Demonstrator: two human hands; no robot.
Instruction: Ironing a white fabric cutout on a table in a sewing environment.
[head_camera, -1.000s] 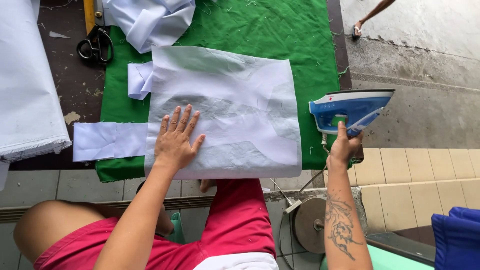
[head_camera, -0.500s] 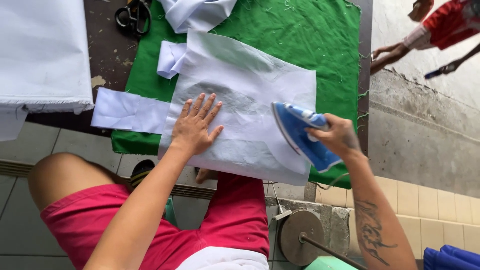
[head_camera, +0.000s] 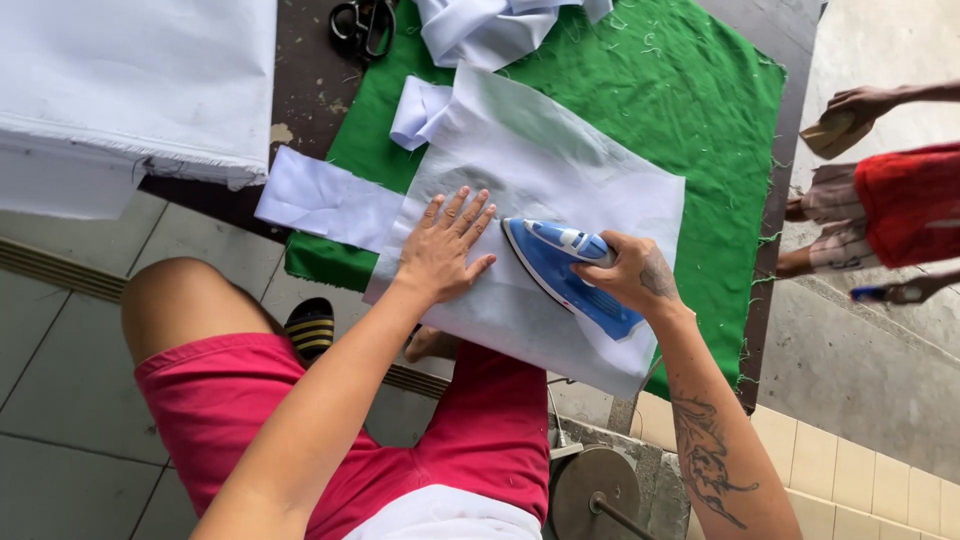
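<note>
i wear pink-red shorts (head_camera: 300, 420) and a white top's hem (head_camera: 445, 515); both arms are bare, with a dark tattoo (head_camera: 710, 455) along my right forearm (head_camera: 715, 440).

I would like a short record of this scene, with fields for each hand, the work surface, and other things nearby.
left hand: left hand lies flat, fingers spread, on the white fabric
right hand: right hand grips the blue iron, which rests on the fabric
surface: green cloth under the fabric
nearby: black scissors at the top; folded white cloth at the left
other person: a hand at the right edge
</note>
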